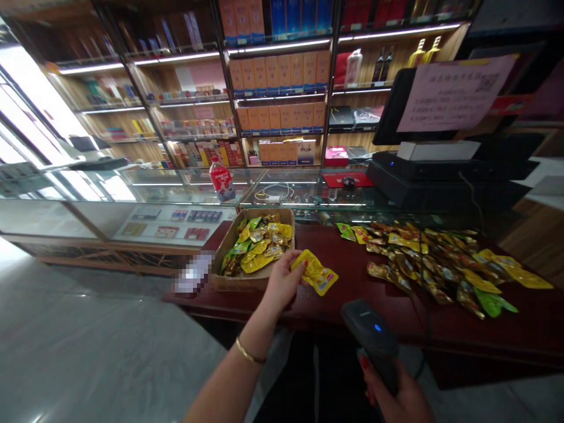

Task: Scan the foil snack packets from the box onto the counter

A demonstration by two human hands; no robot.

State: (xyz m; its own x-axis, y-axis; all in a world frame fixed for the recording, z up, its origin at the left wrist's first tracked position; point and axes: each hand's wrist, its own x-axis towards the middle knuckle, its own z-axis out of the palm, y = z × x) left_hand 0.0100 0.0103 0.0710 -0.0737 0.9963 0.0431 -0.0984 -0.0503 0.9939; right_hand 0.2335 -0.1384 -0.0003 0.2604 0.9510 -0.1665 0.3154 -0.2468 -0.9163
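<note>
My left hand [286, 281] pinches one end of a yellow snack packet [318, 274] and holds it just over the dark red table. A cardboard box [240, 283] with several yellow, green and gold packets in it stands beside that hand, to its left. Wrapped around the handle of a black barcode scanner [370, 329] is my right hand [392, 385], near the table's front edge. The scanner's head points toward the yellow packet, and a small blue light glows on it. A loose pile of gold, yellow and green packets [423, 252] lies to the right.
Behind the table runs a glass display counter [194, 191] bearing a red bottle [221, 180]. A mouse [349, 182] sits on a red mat, beside a monitor [392, 108] and a black cash drawer [432, 188]. A thin cable crosses the packet pile. Shelves of boxes line the back wall.
</note>
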